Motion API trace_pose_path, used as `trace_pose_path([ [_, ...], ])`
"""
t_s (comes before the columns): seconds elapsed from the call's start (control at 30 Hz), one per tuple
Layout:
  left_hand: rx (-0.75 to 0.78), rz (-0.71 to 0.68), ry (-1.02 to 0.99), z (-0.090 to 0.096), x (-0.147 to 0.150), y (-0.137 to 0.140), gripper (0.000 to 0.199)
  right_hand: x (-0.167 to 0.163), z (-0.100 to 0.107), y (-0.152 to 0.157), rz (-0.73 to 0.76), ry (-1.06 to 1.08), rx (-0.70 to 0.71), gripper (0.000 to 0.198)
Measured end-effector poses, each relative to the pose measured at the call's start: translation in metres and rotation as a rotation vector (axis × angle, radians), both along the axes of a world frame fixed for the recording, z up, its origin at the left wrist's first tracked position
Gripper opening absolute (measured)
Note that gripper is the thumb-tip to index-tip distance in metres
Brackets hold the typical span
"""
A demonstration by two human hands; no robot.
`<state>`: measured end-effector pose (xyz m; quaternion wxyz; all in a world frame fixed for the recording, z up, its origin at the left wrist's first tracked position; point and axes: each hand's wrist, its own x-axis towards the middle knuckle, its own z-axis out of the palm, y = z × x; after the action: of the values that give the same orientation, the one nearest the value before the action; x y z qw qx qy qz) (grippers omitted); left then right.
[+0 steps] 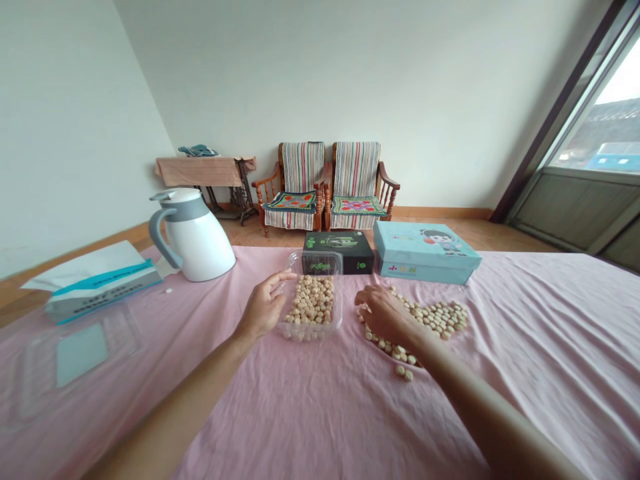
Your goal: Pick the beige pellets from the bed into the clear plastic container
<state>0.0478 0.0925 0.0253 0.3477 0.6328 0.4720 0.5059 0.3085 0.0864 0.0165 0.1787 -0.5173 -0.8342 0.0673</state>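
Clear rectangular plastic tub [341, 301] may tip if my unclenched left hand [263, 305] pushes; whether my right hand [384, 311] grips round beige pieces [441, 317], I can't tell.

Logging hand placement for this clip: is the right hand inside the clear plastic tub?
No, the right hand is at the loose round pieces on the pink cloth, right of the tub.
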Motion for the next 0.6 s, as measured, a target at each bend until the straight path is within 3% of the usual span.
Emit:
trace_pose_path([
  [0.13, 0.002, 0.004, 0.008, 0.001, 0.0, 0.0, 0.052, -0.01, -0.001, -0.008, -0.037, -0.244, 0.028, 0.017],
  [0.33, 0.009, 0.002, 0.011, 0.0, -0.001, 0.0, 0.051, -0.019, -0.005, -0.011, -0.03, -0.309, 0.09, 0.012],
  [0.5, 0.003, -0.004, 0.017, 0.0, 0.0, 0.0, 0.051, -0.016, -0.01, -0.008, -0.016, -0.262, 0.099, 0.017],
  [0.6, 0.003, 0.002, 0.03, 0.0, 0.0, 0.0, 0.052, -0.011, -0.004, -0.003, -0.073, -0.034, 0.124, 0.015],
])
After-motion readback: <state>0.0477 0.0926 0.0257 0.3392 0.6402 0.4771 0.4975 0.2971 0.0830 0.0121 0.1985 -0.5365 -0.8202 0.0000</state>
